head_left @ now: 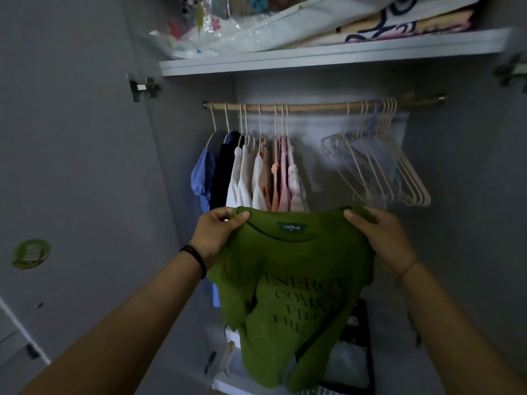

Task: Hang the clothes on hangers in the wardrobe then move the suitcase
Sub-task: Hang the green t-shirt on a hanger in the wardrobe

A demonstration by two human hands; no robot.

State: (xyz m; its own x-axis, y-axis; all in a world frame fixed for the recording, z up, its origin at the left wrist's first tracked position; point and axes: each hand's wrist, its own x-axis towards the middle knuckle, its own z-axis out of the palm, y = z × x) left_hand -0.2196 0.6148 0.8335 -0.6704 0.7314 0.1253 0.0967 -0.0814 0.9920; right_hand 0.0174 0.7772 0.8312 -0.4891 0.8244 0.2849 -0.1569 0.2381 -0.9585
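Observation:
I hold up a green T-shirt with dark lettering in front of the open wardrobe. My left hand grips its left shoulder and my right hand grips its right shoulder, thumbs over the fabric. A dark label shows inside the collar. Behind it, the wooden rail carries several hung garments on the left and a bunch of empty pale hangers on the right. No suitcase can be made out.
A white shelf above the rail is stacked with folded bedding and plastic bags. The left wardrobe door stands open with a green sticker on it. Dark and white items lie at the wardrobe bottom, behind the shirt.

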